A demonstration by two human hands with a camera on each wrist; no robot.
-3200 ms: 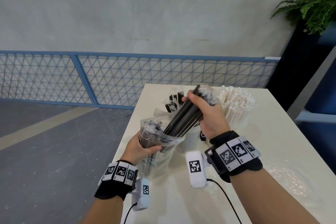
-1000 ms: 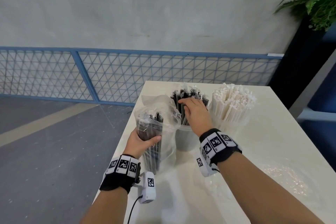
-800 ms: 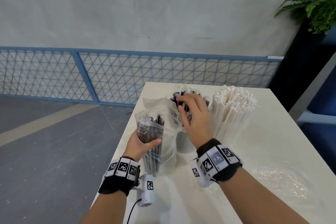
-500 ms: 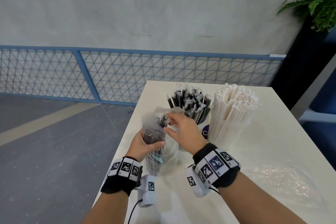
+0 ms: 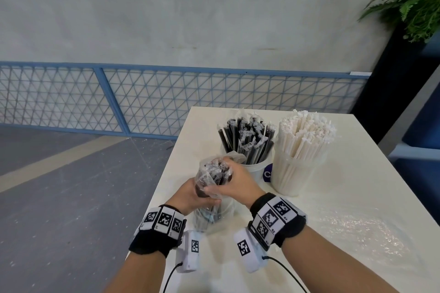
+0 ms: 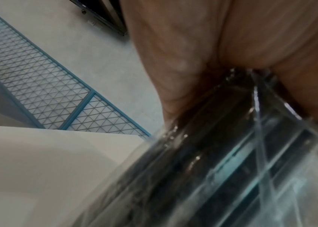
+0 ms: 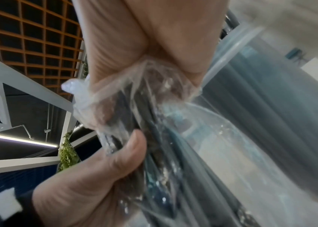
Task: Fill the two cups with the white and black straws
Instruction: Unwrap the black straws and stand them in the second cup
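Plastic bag point(image 5: 209, 188) of black straws — gripped by left hand point(image 5: 190, 195) and right hand point(image 5: 238, 183).

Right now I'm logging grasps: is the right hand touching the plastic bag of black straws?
Touching. The right wrist view shows the right hand gripping the bunched top of the plastic bag; the head view agrees.

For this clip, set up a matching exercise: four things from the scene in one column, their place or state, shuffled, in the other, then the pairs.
Things:
1. black straws in the cup
2. white straws
3. plastic bag
4. potted plant

Places or states:
A. gripped by both hands, left hand and right hand
B. far right, beyond the table
C. upright in the rightmost cup
D. upright in the cup just behind the hands

Pairs: 1-D, 2-C, 3-A, 4-B
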